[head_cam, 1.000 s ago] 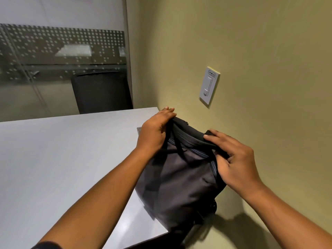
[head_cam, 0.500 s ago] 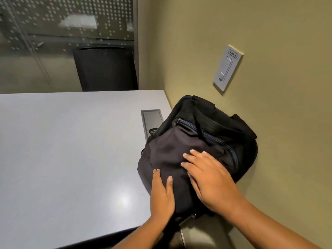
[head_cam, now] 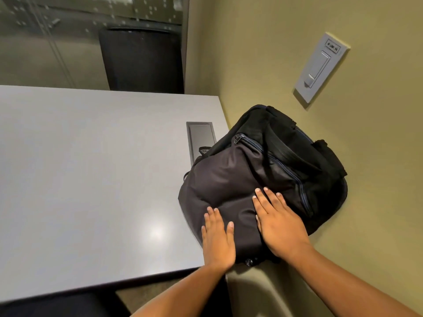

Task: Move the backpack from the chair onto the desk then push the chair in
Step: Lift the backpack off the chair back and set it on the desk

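The dark grey and black backpack (head_cam: pixel 258 177) lies on the right end of the grey desk (head_cam: pixel 91 179), its far side against the olive wall. My left hand (head_cam: pixel 217 239) rests flat on the bag's near left corner, fingers together. My right hand (head_cam: pixel 277 223) lies flat on the bag's near middle, fingers spread forward. Neither hand grips anything. A dark shape at the bottom left edge (head_cam: pixel 57 305), below the desk's front edge, may be the chair; little of it shows.
A grey cable hatch (head_cam: pixel 200 136) is set into the desk just left of the bag's top. Another black chair (head_cam: pixel 142 60) stands behind the desk's far edge by a glass partition. A wall switch (head_cam: pixel 320 67) sits on the olive wall above the bag.
One second ago both hands held the bag's top, lowering it onto the desk. They let go and now lie flat on its near part, which has slid slightly toward the wall.
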